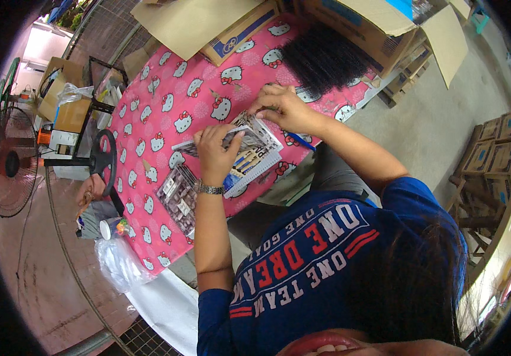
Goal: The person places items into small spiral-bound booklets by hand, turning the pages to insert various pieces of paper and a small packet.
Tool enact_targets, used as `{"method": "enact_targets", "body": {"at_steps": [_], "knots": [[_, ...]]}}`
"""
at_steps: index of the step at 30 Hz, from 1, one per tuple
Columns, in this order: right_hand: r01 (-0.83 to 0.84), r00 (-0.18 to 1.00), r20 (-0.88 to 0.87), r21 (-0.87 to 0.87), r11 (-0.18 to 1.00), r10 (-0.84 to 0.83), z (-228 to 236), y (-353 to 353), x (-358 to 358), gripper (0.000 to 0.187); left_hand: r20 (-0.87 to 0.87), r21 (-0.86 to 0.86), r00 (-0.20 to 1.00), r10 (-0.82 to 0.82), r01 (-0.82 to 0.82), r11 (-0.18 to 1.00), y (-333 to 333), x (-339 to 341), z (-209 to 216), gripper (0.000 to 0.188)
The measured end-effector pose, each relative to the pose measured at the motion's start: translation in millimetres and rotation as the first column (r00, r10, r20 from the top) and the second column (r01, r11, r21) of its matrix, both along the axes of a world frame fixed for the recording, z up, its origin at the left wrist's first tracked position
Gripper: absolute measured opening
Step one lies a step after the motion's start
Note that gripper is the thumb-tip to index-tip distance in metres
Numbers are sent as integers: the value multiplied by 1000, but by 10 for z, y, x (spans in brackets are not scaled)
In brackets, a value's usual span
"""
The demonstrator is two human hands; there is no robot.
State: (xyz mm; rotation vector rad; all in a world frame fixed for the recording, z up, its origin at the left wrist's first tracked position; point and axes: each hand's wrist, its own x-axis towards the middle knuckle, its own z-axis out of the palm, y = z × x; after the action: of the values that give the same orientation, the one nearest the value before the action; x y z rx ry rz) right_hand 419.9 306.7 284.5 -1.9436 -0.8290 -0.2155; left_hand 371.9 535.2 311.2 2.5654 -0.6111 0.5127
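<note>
A printed booklet (252, 161) with photo pages and a row of holes along one edge lies tilted on the pink cloth in front of me. My left hand (214, 151) grips its left part, fingers bent over the pages and thumb toward the middle. At its upper right corner, my right hand (282, 110) is closed in a pinch; a small dark piece shows at the fingertips, too small to name. A stack of similar printed booklets (178, 199) lies beside my left forearm. Farther off is a bundle of thin black binding coils (327, 59).
The table wears a pink cartoon-cat cloth (157, 142). Cardboard boxes (237, 35) stand along its far side. At the left are a black wheel-shaped handle (105, 163), a fan (12, 163) and a clear plastic bag (119, 264). Stacked cartons (496, 142) stand on the right.
</note>
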Motion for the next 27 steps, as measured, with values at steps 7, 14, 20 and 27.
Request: {"method": "enact_targets", "body": {"at_steps": [7, 14, 20, 27], "knots": [[-120, 988, -85, 72, 990, 126, 5, 56, -102, 23, -20, -5, 1000, -20, 20, 1000, 18, -21, 16, 22], [-53, 990, -121, 190, 980, 77, -27, 68, -163, 20, -4, -20, 1000, 5, -5, 1000, 68, -23, -7, 21], [11, 994, -106, 188, 982, 9, 44, 135, -150, 20, 7, -9, 1000, -2, 2, 1000, 61, -23, 5, 18], [-95, 987, -114, 165, 982, 114, 87, 87, -164, 19, 5, -12, 1000, 9, -9, 1000, 8, -13, 25, 18]]}}
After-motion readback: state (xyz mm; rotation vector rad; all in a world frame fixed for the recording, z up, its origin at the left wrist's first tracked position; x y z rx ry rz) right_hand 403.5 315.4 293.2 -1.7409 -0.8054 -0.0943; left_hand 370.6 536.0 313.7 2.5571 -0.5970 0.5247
